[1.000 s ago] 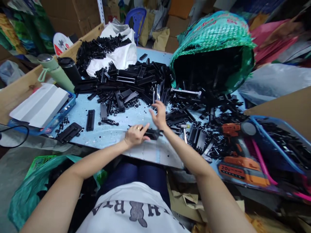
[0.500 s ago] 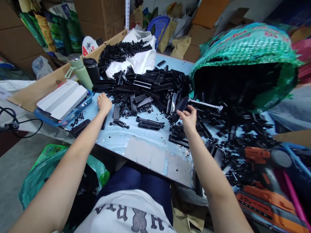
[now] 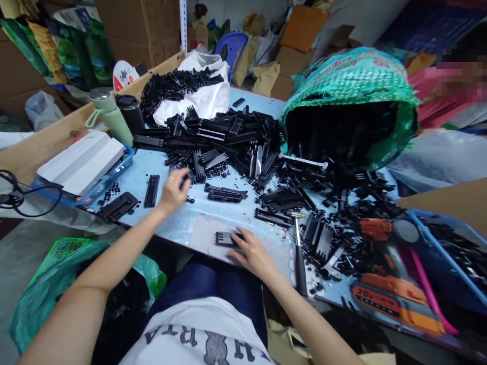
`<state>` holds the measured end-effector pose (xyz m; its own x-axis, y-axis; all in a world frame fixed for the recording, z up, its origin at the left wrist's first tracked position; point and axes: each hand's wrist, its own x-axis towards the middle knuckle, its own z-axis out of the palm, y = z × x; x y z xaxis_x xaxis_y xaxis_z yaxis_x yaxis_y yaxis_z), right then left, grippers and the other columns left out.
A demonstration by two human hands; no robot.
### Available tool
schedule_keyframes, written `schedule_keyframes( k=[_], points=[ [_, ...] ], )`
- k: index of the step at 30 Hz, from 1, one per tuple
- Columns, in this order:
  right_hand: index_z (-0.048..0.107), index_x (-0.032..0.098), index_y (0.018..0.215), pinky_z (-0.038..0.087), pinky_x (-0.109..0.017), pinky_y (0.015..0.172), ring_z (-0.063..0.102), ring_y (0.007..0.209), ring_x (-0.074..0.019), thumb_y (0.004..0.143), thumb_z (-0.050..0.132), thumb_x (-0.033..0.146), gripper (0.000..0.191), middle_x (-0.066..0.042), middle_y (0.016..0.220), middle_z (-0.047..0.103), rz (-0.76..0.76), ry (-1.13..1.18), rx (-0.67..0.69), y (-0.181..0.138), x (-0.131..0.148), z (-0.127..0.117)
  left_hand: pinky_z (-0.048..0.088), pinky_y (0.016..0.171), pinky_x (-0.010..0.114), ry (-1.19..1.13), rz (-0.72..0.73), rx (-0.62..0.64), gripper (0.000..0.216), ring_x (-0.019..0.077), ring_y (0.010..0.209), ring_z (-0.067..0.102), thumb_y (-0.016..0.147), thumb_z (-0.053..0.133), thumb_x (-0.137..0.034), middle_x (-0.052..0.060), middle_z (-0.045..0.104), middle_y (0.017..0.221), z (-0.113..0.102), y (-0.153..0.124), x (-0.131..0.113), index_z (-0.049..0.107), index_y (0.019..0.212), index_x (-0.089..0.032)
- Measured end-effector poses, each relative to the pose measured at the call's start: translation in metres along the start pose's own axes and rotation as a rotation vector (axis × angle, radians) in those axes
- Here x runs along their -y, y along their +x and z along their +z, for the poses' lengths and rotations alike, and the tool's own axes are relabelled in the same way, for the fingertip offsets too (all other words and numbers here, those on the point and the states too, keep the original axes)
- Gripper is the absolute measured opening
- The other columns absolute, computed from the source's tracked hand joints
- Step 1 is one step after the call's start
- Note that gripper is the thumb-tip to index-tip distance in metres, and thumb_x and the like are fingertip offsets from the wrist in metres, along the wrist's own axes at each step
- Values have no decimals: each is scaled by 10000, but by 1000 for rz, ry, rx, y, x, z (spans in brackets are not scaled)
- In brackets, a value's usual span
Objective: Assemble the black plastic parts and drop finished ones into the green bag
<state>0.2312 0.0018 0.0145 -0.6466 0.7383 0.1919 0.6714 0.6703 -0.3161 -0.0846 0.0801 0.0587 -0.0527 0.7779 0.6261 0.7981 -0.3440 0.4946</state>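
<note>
My right hand rests low over the grey mat, with fingers and thumb closed on the near end of a flat black slotted plastic part. That part lies on the mat, its slotted end pointing left. Above the tabletop, my left hand pinches a small dark piece, slightly blurred. Just beyond it spreads a big pile of black plastic parts. Two long black parts lie side by side between the pile and the mat.
A hammer lies right of the mat, with an orange power drill farther right. A green woven sack gapes open behind. At left are a blue tray, a green bottle and a black cup. Someone in pink appears at far right.
My right hand has come from the pile to the mat, bringing a black slotted part. My left hand has moved right and nearer, with a small dark piece now in it. The hammer is uncovered.
</note>
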Motion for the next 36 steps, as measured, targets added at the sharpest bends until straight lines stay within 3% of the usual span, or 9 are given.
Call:
schedule_keyframes(
  k=[2, 4, 7, 9, 12, 15, 18, 31, 36],
  points=[
    [544, 217, 1240, 402, -488, 961, 482, 1139, -287, 846, 532, 422, 445, -146, 1222, 532, 34, 47, 23, 6, 5, 1, 464, 909, 359, -123, 96, 223, 360, 205, 1062, 546, 900, 382, -246, 119, 575, 1123, 10, -30, -44, 482, 1230, -147],
    [546, 250, 1243, 435, -478, 916, 551, 1033, -264, 874, 480, 423, 412, -119, 1104, 594, 164, 229, -39, 18, 6, -1, 495, 863, 331, -253, 26, 371, 378, 183, 993, 586, 911, 361, -232, 114, 565, 1151, 18, -54, -76, 469, 1268, -168],
    [468, 277, 1315, 529, -383, 673, 617, 754, -200, 892, 401, 481, 474, -82, 954, 626, 474, 763, -177, 33, 8, -5, 537, 706, 265, -493, -129, 513, 414, 97, 702, 622, 908, 373, -218, 94, 536, 1213, 26, -74, -103, 431, 1318, -229],
    [407, 272, 1359, 515, -321, 523, 591, 600, -160, 869, 409, 534, 556, -53, 842, 624, 608, 1106, -206, 36, 11, -6, 527, 564, 224, -635, -216, 553, 440, 48, 534, 574, 906, 392, -237, 91, 528, 1236, 28, -78, -112, 396, 1345, -257],
    [422, 253, 1350, 490, -268, 468, 564, 546, -131, 807, 497, 571, 634, -12, 726, 597, 637, 1333, -213, 32, 18, -7, 496, 464, 210, -657, -323, 454, 433, 52, 471, 554, 886, 458, -282, 92, 597, 1144, 30, -79, -121, 442, 1315, -222],
    [448, 252, 1333, 479, -242, 473, 552, 537, -108, 779, 541, 571, 646, 1, 724, 593, 595, 1350, -203, 24, 20, -10, 545, 657, 274, -541, -235, 325, 337, 145, 725, 650, 850, 527, -265, 87, 659, 1040, 28, -76, -125, 588, 1170, -178],
    [461, 263, 1325, 466, -228, 488, 535, 546, -89, 797, 539, 539, 601, -1, 762, 599, 519, 1318, -183, 18, 16, -16, 524, 796, 316, -515, -97, 302, 283, 180, 882, 643, 842, 535, -231, 86, 684, 978, 24, -71, -127, 642, 1096, -164],
    [473, 308, 1314, 495, -256, 534, 528, 655, -113, 832, 552, 407, 499, -52, 987, 605, 266, 947, -193, 7, 12, -33, 504, 707, 287, -530, 43, 288, 289, 144, 765, 597, 860, 523, -224, 65, 643, 828, 22, -66, -137, 630, 1122, -164],
    [390, 316, 1370, 511, -303, 551, 529, 624, -122, 870, 469, 435, 520, -71, 1090, 581, 306, 920, -360, 12, 31, -18, 498, 729, 294, -516, -3, 15, 324, 142, 802, 586, 884, 475, -198, 70, 621, 893, 27, -69, -150, 588, 1188, -184]
  ],
)
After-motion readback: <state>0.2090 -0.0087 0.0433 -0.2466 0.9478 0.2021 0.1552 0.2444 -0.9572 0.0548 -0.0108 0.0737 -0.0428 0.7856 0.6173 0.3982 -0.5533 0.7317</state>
